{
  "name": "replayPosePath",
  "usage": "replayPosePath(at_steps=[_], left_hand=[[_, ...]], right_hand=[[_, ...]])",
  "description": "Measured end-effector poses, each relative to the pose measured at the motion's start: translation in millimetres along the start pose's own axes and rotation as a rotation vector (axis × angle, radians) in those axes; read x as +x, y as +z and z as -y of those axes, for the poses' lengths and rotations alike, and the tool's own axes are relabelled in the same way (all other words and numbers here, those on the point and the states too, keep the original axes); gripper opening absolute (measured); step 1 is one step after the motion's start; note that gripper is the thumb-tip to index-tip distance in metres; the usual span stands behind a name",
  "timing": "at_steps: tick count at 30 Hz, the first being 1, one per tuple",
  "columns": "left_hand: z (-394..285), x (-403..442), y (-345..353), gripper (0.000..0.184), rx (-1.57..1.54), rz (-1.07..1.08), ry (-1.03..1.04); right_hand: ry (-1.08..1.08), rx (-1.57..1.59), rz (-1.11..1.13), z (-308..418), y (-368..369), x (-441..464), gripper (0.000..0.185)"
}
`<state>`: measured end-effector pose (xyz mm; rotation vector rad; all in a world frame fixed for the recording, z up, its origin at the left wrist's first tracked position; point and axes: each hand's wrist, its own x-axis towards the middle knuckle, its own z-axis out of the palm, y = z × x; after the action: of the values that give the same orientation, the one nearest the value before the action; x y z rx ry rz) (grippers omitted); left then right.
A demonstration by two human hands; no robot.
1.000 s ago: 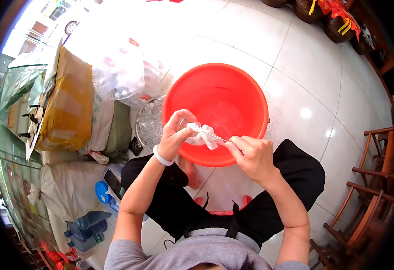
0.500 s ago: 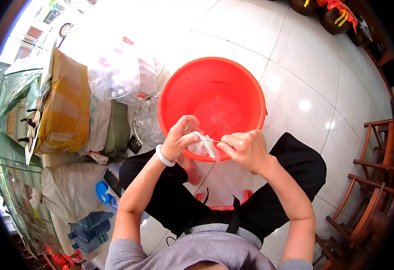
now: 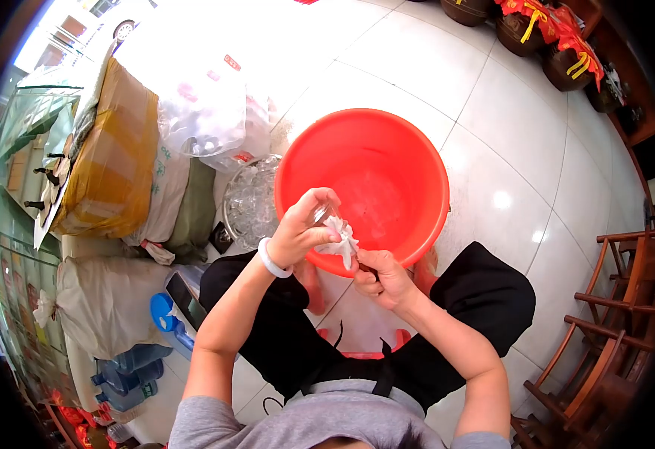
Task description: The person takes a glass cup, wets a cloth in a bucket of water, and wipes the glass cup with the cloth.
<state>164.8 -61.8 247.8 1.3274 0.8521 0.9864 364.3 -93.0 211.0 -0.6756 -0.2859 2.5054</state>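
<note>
My left hand [image 3: 305, 230] is closed around a small clear glass [image 3: 323, 213], mostly hidden by the fingers. A crumpled white tissue [image 3: 342, 245] shows at the glass, between my two hands. My right hand [image 3: 386, 278] is closed beside the tissue, its fingertips close to the tissue's lower edge. A thin stick showed in this hand earlier; now the fingers hide most of what it grips. Below both hands stands a large red bucket [image 3: 438, 172] with a little clear liquid at its bottom.
Left of the bucket is a round tray of clear glasses [image 3: 251, 202], with plastic bags [image 3: 204, 116] behind. A taped carton [image 3: 114, 150], sacks [image 3: 110, 303] and a phone [image 3: 187, 301] lie further left. Wooden stools [image 3: 604, 329] stand right; dark jars [image 3: 522, 34] line the back right.
My right hand has moved down and left, closer to the tissue, and its wrist has turned. The thin stick between the hands no longer shows clearly. The view has shifted slightly.
</note>
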Motion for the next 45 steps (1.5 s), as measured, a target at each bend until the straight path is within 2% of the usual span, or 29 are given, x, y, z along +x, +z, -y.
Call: replayPosePath(at_steps=[2, 4, 6, 7, 9, 10, 12, 13, 15, 16, 18, 20, 22, 23, 25, 26, 27, 28, 29, 31, 32, 34, 35, 36, 37, 38, 40, 44, 45], left_hand=[[2, -2, -4, 0.049, 0.027, 0.006, 0.001], [3, -3, -7, 0.05, 0.056, 0.017, 0.0], [3, -5, -7, 0.051, 0.03, -0.021, -0.021], [2, -5, -5, 0.051, 0.029, -0.021, -0.022], [1, -5, 1, 0.064, -0.085, -0.085, -0.034], [0, -5, 2, 0.064, -0.085, -0.083, -0.033], [-2, -4, 2, 0.063, -0.056, -0.077, -0.035], [-2, -3, 1, 0.063, -0.056, -0.077, -0.034], [-3, -2, 1, 0.06, -0.008, -0.053, -0.018], [-5, -1, 2, 0.06, -0.009, -0.056, -0.016], [-8, 2, 4, 0.044, -0.036, -0.029, -0.004], [-6, 2, 3, 0.051, -0.022, -0.039, -0.023], [-6, 0, 2, 0.058, -0.009, -0.05, -0.042], [-7, -1, 2, 0.058, -0.032, -0.055, -0.063], [-7, -2, 2, 0.058, -0.057, -0.062, -0.084], [-7, -1, 3, 0.051, -0.065, -0.057, -0.042], [-7, 0, 3, 0.044, -0.072, -0.049, -0.002], [-7, 1, 3, 0.044, -0.072, -0.048, -0.001], [-7, 1, 2, 0.044, -0.049, -0.042, -0.004], [-7, 0, 1, 0.045, -0.028, -0.04, -0.005], [-8, 1, 1, 0.05, 0.002, -0.056, -0.01], [-9, 3, 2, 0.057, 0.028, -0.071, -0.012], [-9, 2, 1, 0.05, 0.039, -0.057, -0.01], [-10, 2, 1, 0.044, 0.051, -0.042, -0.009], [-9, 2, 0, 0.044, 0.052, -0.039, -0.01], [-8, 1, -1, 0.045, 0.05, -0.043, 0.006], [-7, -1, -1, 0.045, 0.046, -0.048, 0.023], [-8, -2, 2, 0.046, 0.043, -0.051, 0.052], [-9, -1, 2, 0.046, 0.067, -0.046, 0.054]], right_hand=[[-0.076, -0.115, -0.068, 1, 2, 2, 0.025], [-0.151, -0.218, -0.043, 7, 0, 5, 0.025], [-0.612, -0.739, -0.185, 11, 10, 4, 0.024], [-0.612, -0.74, -0.187, 14, 8, 5, 0.024], [-0.937, -1.297, -0.226, 20, 1, 5, 0.022], [-0.939, -1.298, -0.227, 16, 4, 5, 0.022], [-0.81, -0.785, -0.272, 3, 14, 5, 0.024], [-0.811, -0.786, -0.272, 1, 14, 4, 0.024], [-0.268, -0.218, -0.196, -3, 13, 1, 0.022], [-0.267, -0.222, -0.196, -3, 15, 0, 0.022], [-0.116, -0.05, -0.139, -2, 21, -3, 0.025], [-0.163, -0.098, -0.147, -3, 16, -1, 0.024], [-0.434, -0.489, -0.242, 0, 16, 1, 0.024], [-0.434, -0.488, -0.244, 1, 13, 5, 0.024], [-1.113, -1.011, -0.291, 4, 5, 16, 0.024], [-1.112, -1.014, -0.291, 1, 7, 16, 0.024], [-0.99, -0.853, -0.313, -5, 11, 15, 0.024], [-0.868, -0.691, -0.332, -7, 14, 14, 0.023], [-0.868, -0.692, -0.333, -5, 17, 11, 0.023], [-0.339, -0.281, -0.188, 1, 21, 2, 0.023], [-0.336, -0.285, -0.189, 0, 21, 2, 0.023], [-0.156, -0.044, -0.127, -2, 20, 4, 0.022], [-0.156, -0.044, -0.13, -2, 18, 4, 0.022], [-0.255, -0.187, -0.144, -2, 15, 5, 0.022], [-0.355, -0.331, -0.155, -1, 13, 7, 0.021], [-0.355, -0.33, -0.155, -1, 13, 12, 0.021], [-1.025, -0.867, -0.261, 0, 13, 20, 0.02], [-1.117, -1.025, -0.262, 7, 15, 14, 0.02], [-0.832, -0.767, -0.241, 6, 20, 8, 0.019]])
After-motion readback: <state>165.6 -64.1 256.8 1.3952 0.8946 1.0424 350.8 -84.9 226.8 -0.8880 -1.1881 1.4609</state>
